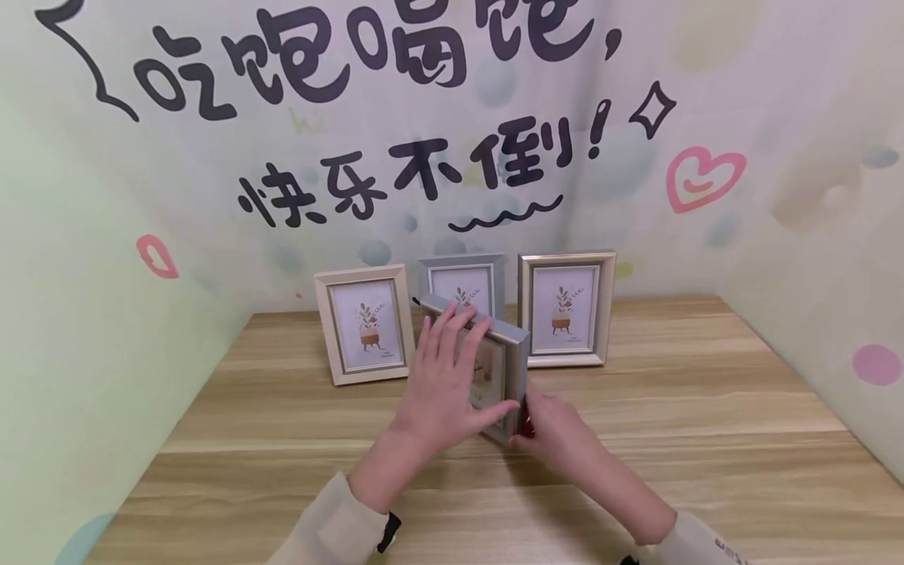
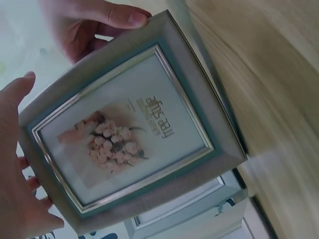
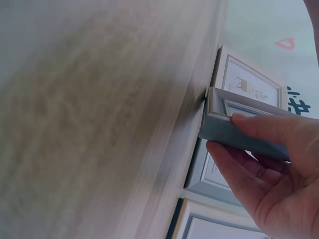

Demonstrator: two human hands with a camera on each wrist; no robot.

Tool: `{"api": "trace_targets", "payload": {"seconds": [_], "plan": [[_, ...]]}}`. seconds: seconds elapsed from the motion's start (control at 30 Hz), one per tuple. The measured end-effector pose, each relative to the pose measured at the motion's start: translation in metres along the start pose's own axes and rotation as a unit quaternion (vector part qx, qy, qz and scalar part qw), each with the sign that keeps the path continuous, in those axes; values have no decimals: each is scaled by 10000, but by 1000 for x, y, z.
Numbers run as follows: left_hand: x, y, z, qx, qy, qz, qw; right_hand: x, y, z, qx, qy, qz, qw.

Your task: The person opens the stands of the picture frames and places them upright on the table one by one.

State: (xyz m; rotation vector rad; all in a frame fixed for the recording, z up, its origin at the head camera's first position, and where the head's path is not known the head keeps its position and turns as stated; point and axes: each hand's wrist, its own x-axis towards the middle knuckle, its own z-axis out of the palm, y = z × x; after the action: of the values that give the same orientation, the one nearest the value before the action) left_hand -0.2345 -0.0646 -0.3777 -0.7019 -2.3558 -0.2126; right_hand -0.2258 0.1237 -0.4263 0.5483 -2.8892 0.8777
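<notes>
A silver-grey picture frame (image 1: 504, 377) with a bouquet print (image 2: 112, 144) stands angled at the middle of the table, between both hands. My left hand (image 1: 441, 384) lays its outstretched fingers across the top edge, thumb spread wide in front of the frame. At the frame's side edge, my right hand (image 1: 565, 431) pinches it, thumb on the front and fingers behind, as the right wrist view shows. Whether the lower edge touches the table is unclear. Directly behind is a blue-grey frame (image 1: 497, 275), partly hidden by the held one.
A cream frame (image 1: 322, 314) stands at the back left and a champagne-coloured frame (image 1: 607, 314) at the back right, both with plant-pot prints. The wood-grain table (image 1: 706, 392) meets printed fabric walls (image 1: 424, 212) at the back and sides.
</notes>
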Motion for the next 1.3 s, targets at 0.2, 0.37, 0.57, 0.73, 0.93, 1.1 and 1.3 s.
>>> {"api": "trace_targets", "payload": {"seconds": [0.2,0.37,0.57,0.73,0.93,1.1,1.3], "plan": [[-4,11,3,60,598,-80,9982,-5,-2,1,34,-170,-469,9987],[-8,16,3,-35,703,-226,9973,-8,2,-1,100,-582,-1228,9907],[-9,11,-5,-496,488,-177,9974,-2,8,-13,802,-1314,-1191,9809],[-13,-3,-16,-1068,225,75,9940,6,6,-21,1005,-973,-736,9874],[-16,-22,-26,-1639,-155,506,9851,14,2,-19,943,-441,-828,9911],[-19,-36,-31,-2005,-362,742,9762,21,-6,-12,868,-268,-1055,9903],[-23,-45,-34,-2037,-351,851,9747,29,-18,-2,802,-164,-1191,9895]]}}
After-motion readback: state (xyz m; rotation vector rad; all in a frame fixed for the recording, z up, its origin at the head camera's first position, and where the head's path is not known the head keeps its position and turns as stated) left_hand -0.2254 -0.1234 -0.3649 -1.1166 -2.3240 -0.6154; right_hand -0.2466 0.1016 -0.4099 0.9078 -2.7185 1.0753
